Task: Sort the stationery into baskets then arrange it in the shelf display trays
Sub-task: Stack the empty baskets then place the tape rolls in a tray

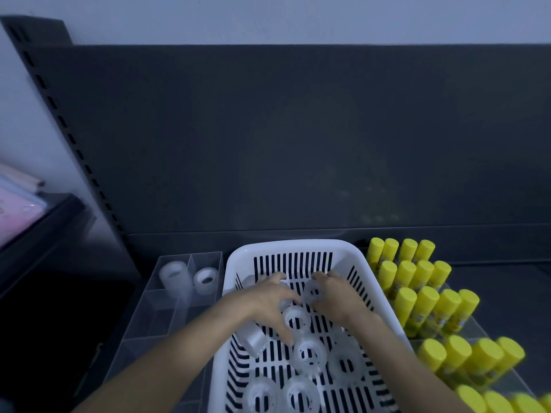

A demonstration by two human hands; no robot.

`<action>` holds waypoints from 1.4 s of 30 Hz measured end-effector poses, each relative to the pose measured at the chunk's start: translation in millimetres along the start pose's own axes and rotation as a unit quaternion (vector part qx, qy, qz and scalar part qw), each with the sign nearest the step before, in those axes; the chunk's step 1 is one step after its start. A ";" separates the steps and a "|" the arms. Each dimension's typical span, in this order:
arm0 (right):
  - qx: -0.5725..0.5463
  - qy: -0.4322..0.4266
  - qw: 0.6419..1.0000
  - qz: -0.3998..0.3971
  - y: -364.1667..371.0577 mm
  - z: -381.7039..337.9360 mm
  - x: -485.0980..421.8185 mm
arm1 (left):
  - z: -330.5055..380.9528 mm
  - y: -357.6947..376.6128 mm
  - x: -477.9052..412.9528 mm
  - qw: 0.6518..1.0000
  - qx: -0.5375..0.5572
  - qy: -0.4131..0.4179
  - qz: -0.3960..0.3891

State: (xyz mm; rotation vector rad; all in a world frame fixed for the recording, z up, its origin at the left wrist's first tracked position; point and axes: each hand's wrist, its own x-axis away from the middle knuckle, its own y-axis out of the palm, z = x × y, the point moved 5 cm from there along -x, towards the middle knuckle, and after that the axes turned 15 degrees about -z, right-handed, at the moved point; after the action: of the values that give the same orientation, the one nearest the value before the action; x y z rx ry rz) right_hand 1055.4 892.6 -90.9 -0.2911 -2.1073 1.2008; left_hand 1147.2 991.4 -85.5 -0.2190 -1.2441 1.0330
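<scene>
tape rolls (308,353) loose in white basket (298,248), frame 6 o'clock | left hand (268,302) spread over them, grip unclear | right hand (338,301) curled round far roll (313,293) | probably light, stiff, slick; pinch core-to-rim | clear tray (167,311) at basket's 9 o'clock

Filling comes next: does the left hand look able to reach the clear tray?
Probably yes: the left hand is in the white basket, and the open-topped clear tray sits right beside it on that side, nothing between.
</scene>
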 end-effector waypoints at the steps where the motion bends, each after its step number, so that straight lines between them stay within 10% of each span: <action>1: -0.004 0.000 1.000 0.001 0.1 0.6 0.6 | 1.8 1.2 -0.5 1.000 -0.016 0.003 0.001; 18: -0.195 -0.100 0.966 0.135 -45.1 -37.4 26.1 | -30.2 -41.4 87.3 0.946 0.142 0.050 0.287; 27: -0.103 -0.195 0.973 0.064 -35.0 -151.3 -2.8 | -138.5 -15.9 175.9 0.915 0.207 -0.028 0.345; 42: 0.212 -0.105 0.971 0.021 13.4 -206.5 -70.2 | -184.6 0.9 170.7 0.913 0.241 -0.023 0.328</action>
State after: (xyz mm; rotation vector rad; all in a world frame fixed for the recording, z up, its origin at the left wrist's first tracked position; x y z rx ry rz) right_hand 1241.5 1003.7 -63.7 -0.0126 -1.9575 1.7304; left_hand 1296.7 1188.1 -38.7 -0.2322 -0.9243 1.9037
